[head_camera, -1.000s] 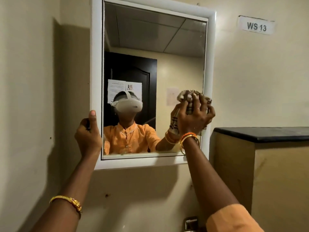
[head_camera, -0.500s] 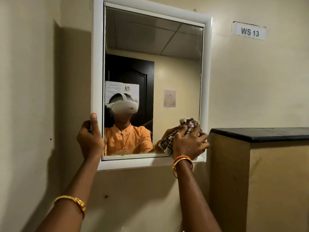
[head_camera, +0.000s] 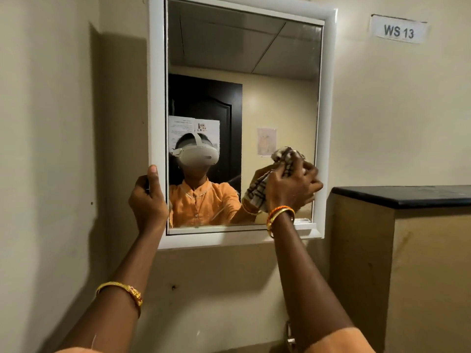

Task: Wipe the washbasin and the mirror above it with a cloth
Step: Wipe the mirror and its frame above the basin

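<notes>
From the head camera, your right hand (head_camera: 293, 187) clutches the checked cloth (head_camera: 285, 159) against the lower right of the mirror (head_camera: 242, 59). Your left hand (head_camera: 147, 197) grips the mirror's left frame edge, thumb up along it.

Bare forearms, bangles, orange sleeves
Gold bangle (head_camera: 121, 291) on the left arm; orange and gold bangles (head_camera: 279, 215) at the right wrist; orange sleeve (head_camera: 339, 342)

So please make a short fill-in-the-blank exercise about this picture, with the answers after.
1. The right hand presses a checked ____ on the mirror.
2. The left hand holds the mirror's white ____.
3. The wall sign reads WS ____.
4. The cloth touches the glass near its lower ____ corner.

Answers: cloth; frame; 13; right
</notes>
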